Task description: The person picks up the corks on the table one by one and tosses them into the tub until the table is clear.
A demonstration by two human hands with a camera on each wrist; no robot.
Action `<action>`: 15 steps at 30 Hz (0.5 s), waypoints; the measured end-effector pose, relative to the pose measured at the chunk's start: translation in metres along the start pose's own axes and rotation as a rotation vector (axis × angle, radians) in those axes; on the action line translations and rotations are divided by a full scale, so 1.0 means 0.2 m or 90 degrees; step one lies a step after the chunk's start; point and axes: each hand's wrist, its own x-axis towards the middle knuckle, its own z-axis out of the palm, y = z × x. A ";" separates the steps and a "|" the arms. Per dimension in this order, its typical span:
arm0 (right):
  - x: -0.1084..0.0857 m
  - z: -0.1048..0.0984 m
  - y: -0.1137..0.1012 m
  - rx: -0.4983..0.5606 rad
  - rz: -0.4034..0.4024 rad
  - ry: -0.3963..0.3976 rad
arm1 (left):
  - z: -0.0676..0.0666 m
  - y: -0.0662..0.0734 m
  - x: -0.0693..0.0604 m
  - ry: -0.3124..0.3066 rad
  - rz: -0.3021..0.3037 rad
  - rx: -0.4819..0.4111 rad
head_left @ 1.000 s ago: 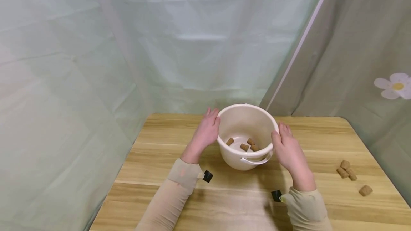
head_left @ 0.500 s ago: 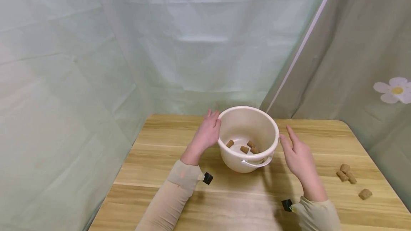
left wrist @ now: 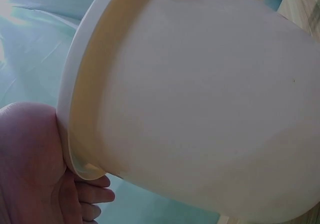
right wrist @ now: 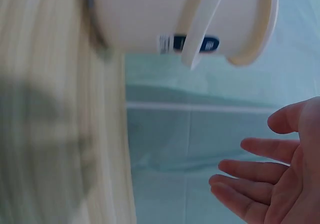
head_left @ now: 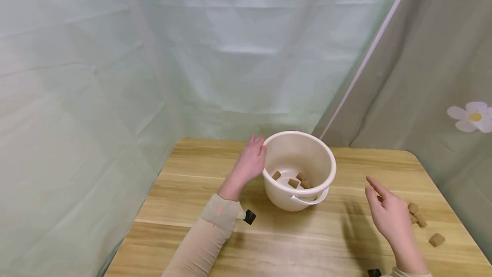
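The white bucket, four brown pieces inside, is touched at the rim by the left hand, fingers extended, bucket at its three o'clock; the right hand is held apart, fingers loosely spread, bucket at its ten o'clock. The wood-grain counter is backed by pale sheeting at twelve, grey curtain at two.
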 end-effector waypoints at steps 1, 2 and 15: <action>-0.01 -0.02 0.03 -0.011 0.004 0.007 | 0.00 0.00 0.00 -0.002 -0.001 0.001; -0.02 -0.03 0.05 -0.021 0.010 0.011 | 0.00 0.00 0.00 -0.003 -0.001 0.000; -0.10 -0.27 0.42 -0.150 0.243 -0.060 | 0.05 0.02 0.02 -0.004 0.006 -0.001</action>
